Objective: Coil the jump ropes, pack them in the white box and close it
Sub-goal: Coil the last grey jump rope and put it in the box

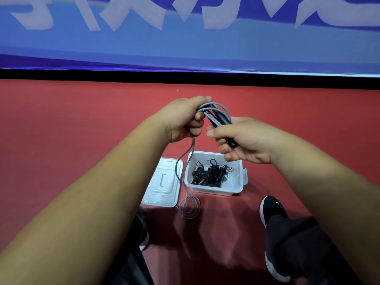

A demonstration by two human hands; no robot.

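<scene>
The gray jump rope [218, 108] looks light and floppy, so its loops could slip loose. The left hand [183, 120] squeezes the loops, and the right hand [242, 140] is curled round the hard black handles [221, 120], the best place to hold. The loose end hangs to the floor [82, 124] beside the open white box [213, 191].

left hand [182, 120] fingers curled, gripping | right hand [243, 141] fingers curled, gripping | both raised, close together
</scene>
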